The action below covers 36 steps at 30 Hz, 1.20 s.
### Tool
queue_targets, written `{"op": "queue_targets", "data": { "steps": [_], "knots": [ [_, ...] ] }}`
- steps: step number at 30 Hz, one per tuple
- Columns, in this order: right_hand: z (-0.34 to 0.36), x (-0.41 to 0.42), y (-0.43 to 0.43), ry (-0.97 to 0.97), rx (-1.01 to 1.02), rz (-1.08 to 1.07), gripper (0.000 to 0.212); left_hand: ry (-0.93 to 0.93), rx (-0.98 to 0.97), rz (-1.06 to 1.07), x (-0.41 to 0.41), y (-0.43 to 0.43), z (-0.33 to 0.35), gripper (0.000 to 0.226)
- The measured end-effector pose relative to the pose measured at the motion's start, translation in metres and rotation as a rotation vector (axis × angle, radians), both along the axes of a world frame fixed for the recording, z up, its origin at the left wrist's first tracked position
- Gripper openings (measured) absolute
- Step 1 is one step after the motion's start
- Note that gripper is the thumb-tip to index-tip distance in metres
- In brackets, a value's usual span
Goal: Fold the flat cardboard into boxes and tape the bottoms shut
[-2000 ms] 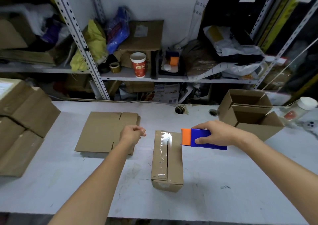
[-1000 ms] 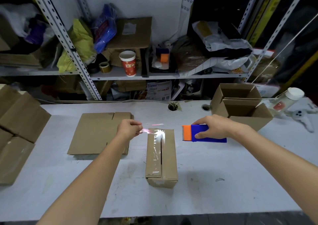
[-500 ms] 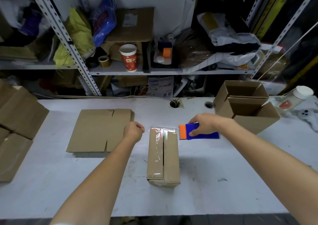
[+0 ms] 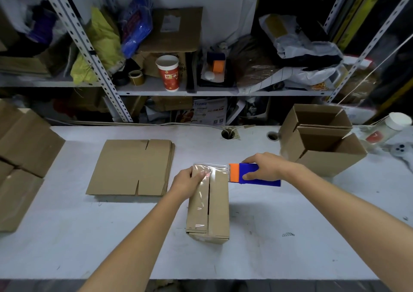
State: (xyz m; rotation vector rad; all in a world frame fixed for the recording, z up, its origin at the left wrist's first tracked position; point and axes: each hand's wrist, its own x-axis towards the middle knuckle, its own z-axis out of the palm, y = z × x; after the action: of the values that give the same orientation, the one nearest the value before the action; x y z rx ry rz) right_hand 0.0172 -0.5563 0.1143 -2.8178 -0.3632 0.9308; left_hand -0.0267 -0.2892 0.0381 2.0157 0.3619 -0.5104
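— Where did the box (image 4: 209,204) sit?

— Lower centre of the frame, on the grey table (image 4: 290,258), with its bottom flaps facing up. The left hand (image 4: 186,183) curled round its far left corner, thumb on top pinning the end of the clear tape (image 4: 214,166). The right hand (image 4: 266,166) gripped the tape dispenser (image 4: 266,182) just off the far right corner, fingers over its top and thumb on the near face.

— What could have spoiled it?

— As I judged it, the stretched strip could have twisted or stuck to itself if the dispenser sagged. Had the thumb lifted, the end might have peeled away. A dark gap also showed along the centre seam, and the lengthwise tape seemed to lie mostly on the left flap, so the bottom might not have held.

— Anything in the way?

— The open boxes (image 4: 321,148) stood close behind the right hand, at centre right, so a long pull that way would have met them. The flat cardboard (image 4: 131,167) lay left of centre, well apart. Closed boxes (image 4: 24,146) sat at the left edge and a white-capped bottle (image 4: 390,128) at far right.
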Motion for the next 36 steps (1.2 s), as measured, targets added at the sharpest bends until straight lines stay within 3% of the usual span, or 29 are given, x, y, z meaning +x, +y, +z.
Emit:
{"op": "queue_targets", "data": {
  "steps": [6, 17, 21, 25, 29, 36],
  "knots": [
    [0.006, 0.004, -0.029, 0.04, 0.042, -0.009, 0.067, -0.049, 0.074, 0.0, 0.004, 0.001, -0.007, 0.009],
    [0.01, -0.001, -0.045, 0.005, -0.079, 0.078, 0.063, -0.033, 0.09, 0.007, -0.001, -0.006, 0.001, 0.013],
    [0.001, -0.012, -0.042, -0.037, -0.113, 0.037, 0.061, 0.007, 0.055, 0.005, -0.001, -0.011, 0.002, 0.026],
    [-0.03, -0.024, -0.013, -0.08, -0.115, -0.009, 0.046, 0.118, -0.096, -0.038, -0.007, -0.008, 0.003, 0.061],
    [-0.046, -0.026, 0.009, -0.152, -0.106, -0.075, 0.04, 0.152, -0.213, -0.003, -0.018, -0.005, 0.002, 0.029],
    [-0.042, -0.019, 0.032, -0.168, -0.187, -0.104, 0.036, 0.159, -0.204, 0.036, -0.02, -0.007, 0.005, 0.026]
  ]
}}
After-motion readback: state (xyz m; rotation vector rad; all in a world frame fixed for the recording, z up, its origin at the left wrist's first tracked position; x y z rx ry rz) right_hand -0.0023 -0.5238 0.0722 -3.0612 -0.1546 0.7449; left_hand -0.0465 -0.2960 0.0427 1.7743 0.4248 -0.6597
